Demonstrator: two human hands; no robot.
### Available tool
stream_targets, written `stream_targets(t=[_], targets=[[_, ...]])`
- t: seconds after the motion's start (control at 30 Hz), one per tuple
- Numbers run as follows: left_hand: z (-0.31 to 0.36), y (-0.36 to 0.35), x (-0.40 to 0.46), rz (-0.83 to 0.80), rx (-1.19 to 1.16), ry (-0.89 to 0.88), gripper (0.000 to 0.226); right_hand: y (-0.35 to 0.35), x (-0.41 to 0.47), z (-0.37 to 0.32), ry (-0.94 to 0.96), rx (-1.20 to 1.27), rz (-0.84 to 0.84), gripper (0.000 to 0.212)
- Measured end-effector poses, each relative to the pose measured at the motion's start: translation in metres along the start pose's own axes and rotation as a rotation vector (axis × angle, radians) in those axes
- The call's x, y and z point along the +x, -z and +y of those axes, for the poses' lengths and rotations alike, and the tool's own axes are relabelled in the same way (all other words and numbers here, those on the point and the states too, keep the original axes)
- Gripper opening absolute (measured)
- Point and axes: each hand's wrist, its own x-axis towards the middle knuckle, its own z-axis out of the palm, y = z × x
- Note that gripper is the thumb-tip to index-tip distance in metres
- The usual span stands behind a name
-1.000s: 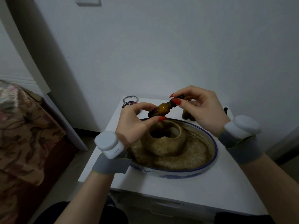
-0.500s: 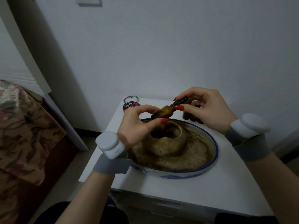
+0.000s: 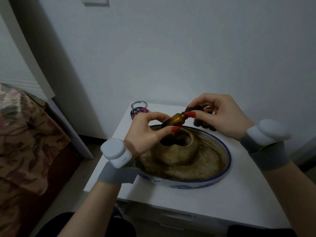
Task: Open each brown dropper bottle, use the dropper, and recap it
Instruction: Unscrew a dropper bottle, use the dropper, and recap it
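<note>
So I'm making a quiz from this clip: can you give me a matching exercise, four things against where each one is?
Things:
1. brown dropper bottle
2. black dropper cap
3. ladybird tag
4. blue-rimmed dish

Places:
A. far left corner of the white table
B. pinched by the right hand
C. middle of the table, under both hands
D. held tilted in the left hand

Pairs: 1-D, 2-B, 3-A, 4-C

A home bedroom: floral bedspread [image 3: 25, 134] beside a small white bedside table [image 3: 205, 202].

White table [image 3: 227, 199] with blue-rimmed dish [image 3: 228, 161], spare brown bottles [image 3: 202, 123], ladybird keyring [image 3: 139, 111].
</note>
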Motion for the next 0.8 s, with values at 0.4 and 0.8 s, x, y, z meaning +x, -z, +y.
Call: stream_targets(t=[0.4,0.8], targets=[[-0.0016,0.0013,-0.0006,-0.016,0.102,-0.027,0.017,-0.0007,0.0003,0.0015,0.007,-0.046,-0.042,0.006],[0.0005,0.0047,-0.0015,-0.174,-0.176,0.012,0.029,0.008,-0.0017,-0.0019,0.065,-0.026,-0.089,0.016]])
